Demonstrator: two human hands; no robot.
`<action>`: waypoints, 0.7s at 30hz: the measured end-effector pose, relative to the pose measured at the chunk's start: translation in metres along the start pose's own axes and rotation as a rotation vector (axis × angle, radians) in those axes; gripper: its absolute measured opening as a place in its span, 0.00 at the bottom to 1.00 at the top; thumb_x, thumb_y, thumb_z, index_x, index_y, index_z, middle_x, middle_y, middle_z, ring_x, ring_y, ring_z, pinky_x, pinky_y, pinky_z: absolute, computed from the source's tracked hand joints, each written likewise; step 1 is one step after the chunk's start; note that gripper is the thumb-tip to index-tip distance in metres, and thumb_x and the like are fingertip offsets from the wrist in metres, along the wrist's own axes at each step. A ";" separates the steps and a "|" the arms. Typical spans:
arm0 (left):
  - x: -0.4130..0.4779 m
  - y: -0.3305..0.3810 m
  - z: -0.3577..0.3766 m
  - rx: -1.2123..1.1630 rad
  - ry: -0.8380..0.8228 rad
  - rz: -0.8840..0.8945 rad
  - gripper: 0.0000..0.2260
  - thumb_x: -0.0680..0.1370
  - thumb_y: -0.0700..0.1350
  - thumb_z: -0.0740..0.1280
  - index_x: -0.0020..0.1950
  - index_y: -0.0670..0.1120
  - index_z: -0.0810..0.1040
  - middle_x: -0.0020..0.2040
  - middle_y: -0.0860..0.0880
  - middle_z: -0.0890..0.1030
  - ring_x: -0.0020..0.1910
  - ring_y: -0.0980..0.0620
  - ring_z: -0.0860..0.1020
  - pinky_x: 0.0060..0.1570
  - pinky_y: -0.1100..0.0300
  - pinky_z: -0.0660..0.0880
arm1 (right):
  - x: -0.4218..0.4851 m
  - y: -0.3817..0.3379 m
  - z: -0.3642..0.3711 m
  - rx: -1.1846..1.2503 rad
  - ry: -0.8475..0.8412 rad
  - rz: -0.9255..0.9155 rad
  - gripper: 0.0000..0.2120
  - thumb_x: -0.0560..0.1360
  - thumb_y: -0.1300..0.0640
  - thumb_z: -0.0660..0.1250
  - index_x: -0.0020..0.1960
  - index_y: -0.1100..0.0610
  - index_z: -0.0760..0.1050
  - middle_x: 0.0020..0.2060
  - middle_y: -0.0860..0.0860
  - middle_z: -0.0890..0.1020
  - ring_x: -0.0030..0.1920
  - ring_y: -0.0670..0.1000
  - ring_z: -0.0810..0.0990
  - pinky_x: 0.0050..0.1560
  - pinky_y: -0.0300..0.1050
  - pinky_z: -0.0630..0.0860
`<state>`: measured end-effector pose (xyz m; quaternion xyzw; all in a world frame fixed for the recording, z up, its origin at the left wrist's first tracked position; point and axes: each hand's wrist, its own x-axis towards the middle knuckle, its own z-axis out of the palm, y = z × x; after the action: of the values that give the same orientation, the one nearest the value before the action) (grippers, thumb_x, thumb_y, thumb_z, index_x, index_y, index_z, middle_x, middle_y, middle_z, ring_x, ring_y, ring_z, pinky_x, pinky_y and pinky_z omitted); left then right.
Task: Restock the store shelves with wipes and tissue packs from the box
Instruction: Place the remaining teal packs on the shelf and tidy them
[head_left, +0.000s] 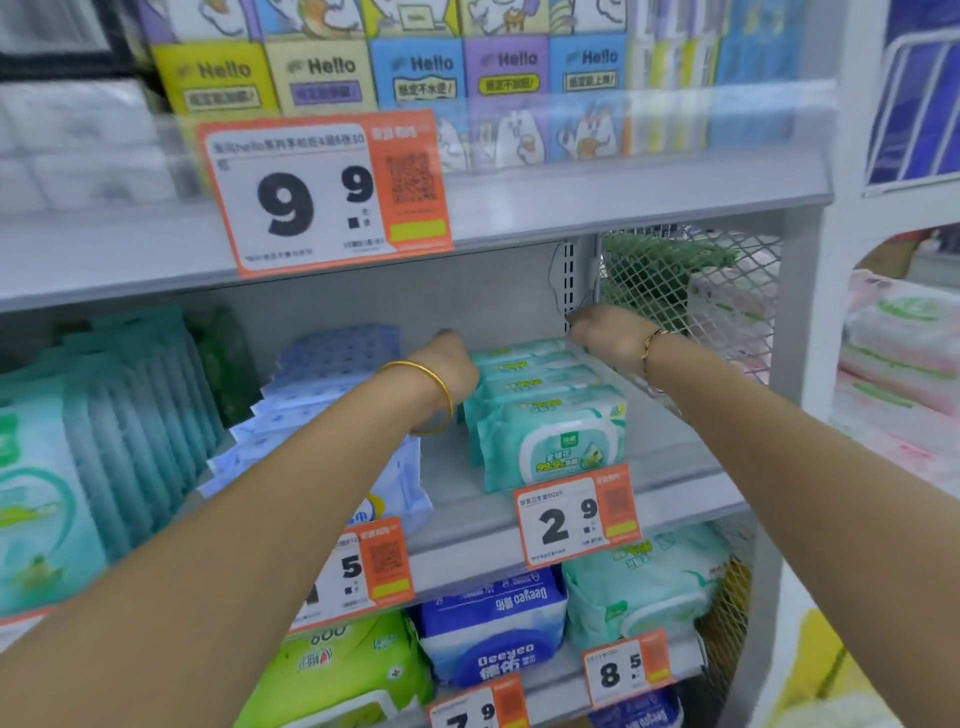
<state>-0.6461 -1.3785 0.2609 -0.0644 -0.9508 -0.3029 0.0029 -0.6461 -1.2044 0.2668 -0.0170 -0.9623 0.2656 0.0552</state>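
Note:
A row of small teal wipes packs (550, 441) stands upright on the middle shelf (675, 483), behind a 2.9 price tag. Both my arms reach deep into this shelf. My left hand (449, 366), a gold bangle on its wrist, lies against the left side of the row near its back. My right hand (605, 338) is at the row's far right end, beside a clear divider (634, 382). The fingers of both hands are hidden behind the packs, so any grip is unclear. No box is in view.
Blue dotted packs (322, 384) lean left of my left arm, with larger teal packs (104, 441) further left. Colourful Hello tissue boxes (415, 73) fill the shelf above. Green, blue and teal wipes sit on the shelf below. A mesh side panel (675, 280) closes the right end.

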 end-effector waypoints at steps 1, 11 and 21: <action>-0.008 -0.002 0.000 -0.046 0.050 0.077 0.13 0.78 0.34 0.56 0.60 0.44 0.70 0.43 0.44 0.73 0.51 0.44 0.73 0.50 0.59 0.69 | -0.015 -0.003 -0.007 0.030 0.043 -0.037 0.17 0.79 0.62 0.55 0.65 0.65 0.70 0.64 0.60 0.74 0.66 0.55 0.71 0.63 0.38 0.67; -0.237 -0.160 0.125 -0.300 -0.178 0.071 0.18 0.74 0.32 0.60 0.53 0.55 0.75 0.58 0.49 0.79 0.56 0.51 0.77 0.56 0.59 0.72 | -0.246 0.008 0.165 0.118 -0.257 -0.250 0.20 0.73 0.65 0.60 0.64 0.54 0.73 0.58 0.50 0.79 0.59 0.49 0.76 0.60 0.39 0.67; -0.231 -0.293 0.209 0.193 -0.623 -0.253 0.17 0.78 0.41 0.60 0.67 0.47 0.71 0.67 0.46 0.74 0.65 0.48 0.72 0.65 0.56 0.69 | -0.268 0.095 0.449 -0.156 -0.944 0.173 0.23 0.77 0.60 0.61 0.71 0.51 0.66 0.68 0.57 0.68 0.65 0.58 0.72 0.64 0.47 0.71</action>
<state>-0.4460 -1.5225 -0.0884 -0.0348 -0.9308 -0.1754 -0.3188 -0.4311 -1.3684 -0.1903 0.0216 -0.8944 0.1748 -0.4112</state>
